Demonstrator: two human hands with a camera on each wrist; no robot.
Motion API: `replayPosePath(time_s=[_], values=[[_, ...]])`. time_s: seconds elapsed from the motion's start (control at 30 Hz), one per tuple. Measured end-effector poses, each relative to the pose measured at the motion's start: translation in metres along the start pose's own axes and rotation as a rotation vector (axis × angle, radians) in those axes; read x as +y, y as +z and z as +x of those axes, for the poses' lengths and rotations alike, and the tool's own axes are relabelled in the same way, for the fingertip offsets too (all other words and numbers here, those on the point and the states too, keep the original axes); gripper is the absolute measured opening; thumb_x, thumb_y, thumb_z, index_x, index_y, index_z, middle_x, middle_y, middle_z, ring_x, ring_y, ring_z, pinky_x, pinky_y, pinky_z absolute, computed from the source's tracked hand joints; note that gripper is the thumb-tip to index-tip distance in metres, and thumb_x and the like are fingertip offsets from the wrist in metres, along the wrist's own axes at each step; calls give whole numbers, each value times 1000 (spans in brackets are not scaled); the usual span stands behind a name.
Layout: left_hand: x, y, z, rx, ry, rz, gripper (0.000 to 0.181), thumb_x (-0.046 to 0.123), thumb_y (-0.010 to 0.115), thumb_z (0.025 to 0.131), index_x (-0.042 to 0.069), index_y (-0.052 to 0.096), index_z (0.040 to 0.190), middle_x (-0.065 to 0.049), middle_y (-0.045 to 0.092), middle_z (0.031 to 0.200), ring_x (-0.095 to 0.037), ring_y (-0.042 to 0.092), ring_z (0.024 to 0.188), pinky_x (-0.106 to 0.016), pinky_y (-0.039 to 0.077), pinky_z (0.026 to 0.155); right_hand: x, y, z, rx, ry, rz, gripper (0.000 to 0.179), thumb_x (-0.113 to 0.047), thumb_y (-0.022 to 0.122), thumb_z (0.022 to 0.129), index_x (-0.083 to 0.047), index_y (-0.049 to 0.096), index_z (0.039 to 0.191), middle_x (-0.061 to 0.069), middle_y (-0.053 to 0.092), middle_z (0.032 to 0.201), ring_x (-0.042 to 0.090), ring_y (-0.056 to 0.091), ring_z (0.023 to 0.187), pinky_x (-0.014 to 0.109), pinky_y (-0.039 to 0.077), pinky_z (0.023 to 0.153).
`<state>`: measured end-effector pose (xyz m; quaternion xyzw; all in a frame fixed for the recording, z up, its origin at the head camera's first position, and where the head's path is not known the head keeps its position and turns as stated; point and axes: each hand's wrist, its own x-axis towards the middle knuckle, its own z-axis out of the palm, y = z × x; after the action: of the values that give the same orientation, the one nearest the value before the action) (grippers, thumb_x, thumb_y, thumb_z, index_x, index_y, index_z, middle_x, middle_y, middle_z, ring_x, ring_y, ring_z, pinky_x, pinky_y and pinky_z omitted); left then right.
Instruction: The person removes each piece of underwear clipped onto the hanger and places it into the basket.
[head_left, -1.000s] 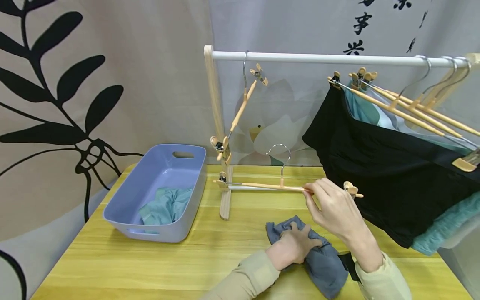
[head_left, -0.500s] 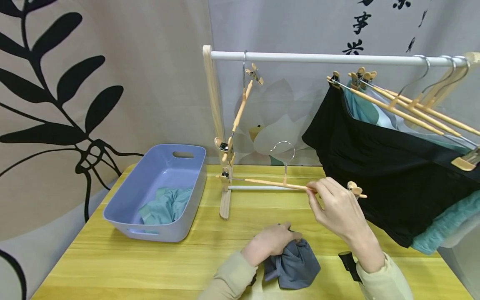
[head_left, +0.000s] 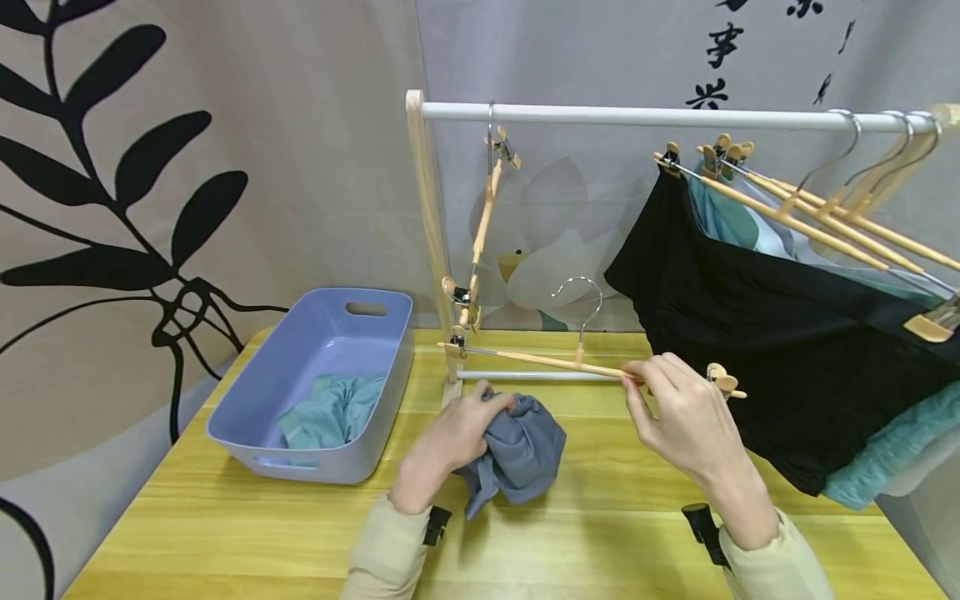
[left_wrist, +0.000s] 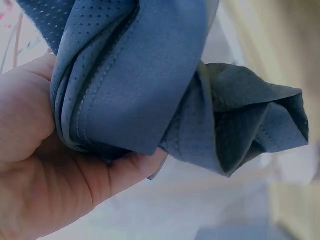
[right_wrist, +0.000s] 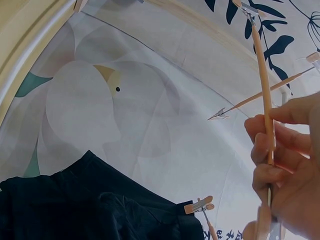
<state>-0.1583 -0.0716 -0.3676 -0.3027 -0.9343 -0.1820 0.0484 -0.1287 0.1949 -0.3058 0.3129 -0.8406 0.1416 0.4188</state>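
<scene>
My left hand (head_left: 450,437) grips a crumpled grey-blue garment (head_left: 525,450) above the table, left of centre. In the left wrist view the cloth (left_wrist: 135,80) shows small perforations and stitched seams, bunched between thumb and fingers. My right hand (head_left: 682,421) pinches the bar of a clip hanger (head_left: 540,359) near its right end. That hanger tilts slightly, its metal hook up and a clip at each end. In the right wrist view the fingers (right_wrist: 262,175) wrap round the hanger's bar (right_wrist: 263,75).
A blue basket (head_left: 232,433) with a teal cloth (head_left: 333,408) stands at the left. On the rack's white rail (head_left: 637,117) hang a bare clip hanger (head_left: 483,217) at left and black shorts (head_left: 720,333) with other clothes at right. The wooden table (head_left: 262,533) spans below.
My left hand has gathered up the garment and carried it left and away from me, off the table. The right hand and its hanger have shifted slightly right, and the hanger tilts more.
</scene>
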Motion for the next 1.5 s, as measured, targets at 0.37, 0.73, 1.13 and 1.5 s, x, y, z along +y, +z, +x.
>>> replayPosePath(time_s=[0.37, 0.73, 1.13, 1.5], values=[[-39, -77, -29, 204, -288, -8, 60, -20, 55, 66, 12, 51, 117, -20, 49, 114, -35, 56, 70, -35, 45, 52, 0, -2, 0, 28, 15, 7, 27, -19, 51, 93, 0, 66, 83, 6, 63, 71, 14, 53, 63, 26, 44, 54], [-79, -124, -63, 374, -544, 59, 53, -13, 49, 73, 9, 43, 121, -32, 38, 124, -56, 52, 81, -51, 43, 58, 3, -3, -1, 23, 8, -18, 9, -6, 62, 78, 1, 66, 83, 6, 62, 70, 13, 52, 62, 25, 44, 53], [-113, -118, -72, 334, -730, -1, 53, -8, 47, 76, 5, 37, 126, -41, 29, 127, -63, 42, 94, -63, 40, 70, 3, -5, -1, 6, 11, -32, 9, -4, 65, 76, 1, 66, 83, 7, 63, 70, 13, 52, 62, 26, 44, 53], [-117, -109, -66, 142, -778, -8, 47, 10, 57, 88, -2, 38, 128, -41, 32, 130, -63, 37, 110, -66, 42, 77, 2, -6, -1, -7, 33, -43, 9, -6, 64, 80, 2, 66, 83, 8, 63, 70, 13, 53, 62, 26, 44, 52]])
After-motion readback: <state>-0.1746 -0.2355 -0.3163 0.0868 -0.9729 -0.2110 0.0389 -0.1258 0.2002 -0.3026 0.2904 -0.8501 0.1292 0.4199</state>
